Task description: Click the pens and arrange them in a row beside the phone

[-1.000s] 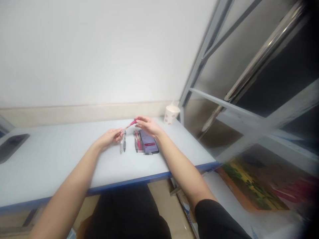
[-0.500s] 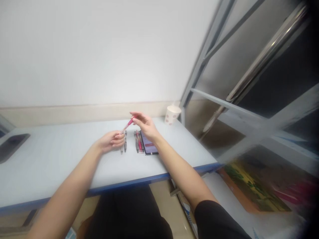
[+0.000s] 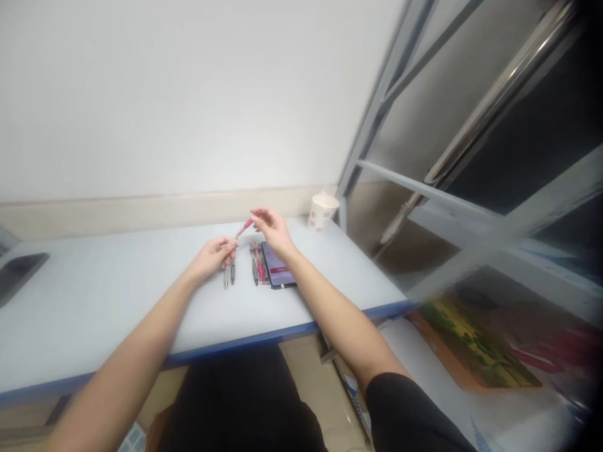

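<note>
A pink pen (image 3: 247, 225) slants between my two hands above the desk. The lower, pale end of it sits in the pinched fingers of my left hand (image 3: 211, 258). Around its upper, pink end, the thumb and fingers of my right hand (image 3: 276, 233) are closed. Below my left hand lie two pens, a light one (image 3: 226, 279) and a grey one (image 3: 232, 274), partly covered by the fingers. To their right, a grey pen (image 3: 255, 269) and a pink pen (image 3: 260, 269) lie close together. Beside them is a phone (image 3: 279, 274) with its screen lit, partly under my right wrist.
A white spotted paper cup (image 3: 322, 213) stands at the back right, near the metal frame (image 3: 348, 172). On the far left lies a dark flat device (image 3: 21, 273). The desk's blue front edge (image 3: 240, 343) runs before my body, and the wall rises behind.
My left hand has moved up slightly, with its thumb and fingers now pinching the pen's lower end. My right hand still holds the pink end. The view has shifted a little.
</note>
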`<state>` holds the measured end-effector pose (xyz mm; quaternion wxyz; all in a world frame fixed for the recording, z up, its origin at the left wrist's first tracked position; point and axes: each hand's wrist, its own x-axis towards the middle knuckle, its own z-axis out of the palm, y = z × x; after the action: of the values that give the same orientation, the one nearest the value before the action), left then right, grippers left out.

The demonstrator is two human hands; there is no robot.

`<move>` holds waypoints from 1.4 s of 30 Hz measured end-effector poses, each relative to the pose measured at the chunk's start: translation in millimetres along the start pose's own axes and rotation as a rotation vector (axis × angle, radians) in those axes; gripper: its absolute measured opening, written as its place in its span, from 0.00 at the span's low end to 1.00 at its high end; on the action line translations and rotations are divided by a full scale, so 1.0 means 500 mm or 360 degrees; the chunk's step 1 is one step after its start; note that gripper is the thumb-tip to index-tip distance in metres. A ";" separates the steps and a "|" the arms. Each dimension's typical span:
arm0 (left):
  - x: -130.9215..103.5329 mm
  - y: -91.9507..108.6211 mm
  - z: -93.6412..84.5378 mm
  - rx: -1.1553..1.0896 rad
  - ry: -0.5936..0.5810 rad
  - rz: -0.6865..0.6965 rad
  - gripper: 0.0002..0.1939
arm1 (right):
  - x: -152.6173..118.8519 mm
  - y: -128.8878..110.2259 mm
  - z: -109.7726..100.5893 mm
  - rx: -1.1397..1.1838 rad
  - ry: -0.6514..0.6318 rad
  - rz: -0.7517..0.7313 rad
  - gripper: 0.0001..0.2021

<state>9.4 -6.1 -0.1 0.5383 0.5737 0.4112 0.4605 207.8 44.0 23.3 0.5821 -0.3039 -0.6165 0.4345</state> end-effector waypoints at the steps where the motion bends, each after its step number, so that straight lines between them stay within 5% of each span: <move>1: 0.001 -0.001 -0.001 0.0013 -0.0015 0.0010 0.28 | 0.000 0.002 0.002 0.0006 -0.0005 -0.0001 0.22; 9: -0.009 0.009 0.000 -0.0107 -0.0249 -0.0042 0.30 | 0.009 0.001 -0.002 0.0241 -0.0016 -0.0147 0.26; 25: 0.007 -0.005 -0.009 0.0130 0.0042 0.0151 0.31 | 0.033 0.006 -0.043 0.0204 0.0360 -0.0134 0.23; 35: 0.005 -0.004 -0.002 0.0139 0.0016 0.0139 0.28 | 0.026 -0.001 -0.041 0.0363 0.0262 0.0233 0.23; 42: 0.000 -0.001 0.001 0.0174 -0.0027 0.0105 0.30 | 0.011 -0.016 -0.054 0.0141 -0.0183 0.0372 0.22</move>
<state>9.8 -6.2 -0.8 0.4940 0.6195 0.4120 0.4499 234.3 50.3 31.4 0.5039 -0.3223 -0.5894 0.5429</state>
